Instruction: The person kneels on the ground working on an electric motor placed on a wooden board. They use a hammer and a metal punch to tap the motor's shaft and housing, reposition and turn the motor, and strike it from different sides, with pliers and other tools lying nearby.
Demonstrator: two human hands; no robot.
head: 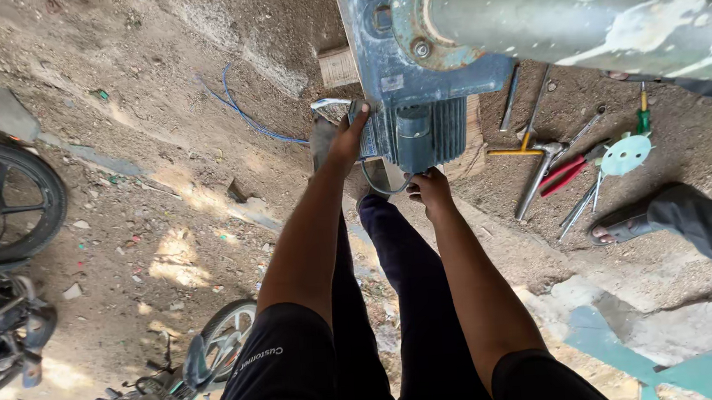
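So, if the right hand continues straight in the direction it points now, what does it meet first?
The right hand points up at the grey finned motor just above it, so it would probably meet that housing first; they may already touch.

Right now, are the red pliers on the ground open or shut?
Open. The red pliers lie among the tools on the ground, and their two handles spread apart.

Single head-worn view, looks steeply down the person's own arms and legs to the dirt ground [164, 154]. The blue motor [416, 97] sits near, at arm's reach, top centre, the frame cutting it off. Wide frame takes in a motorbike wheel [6, 201] at the left edge, scattered tools [568, 162] at right.
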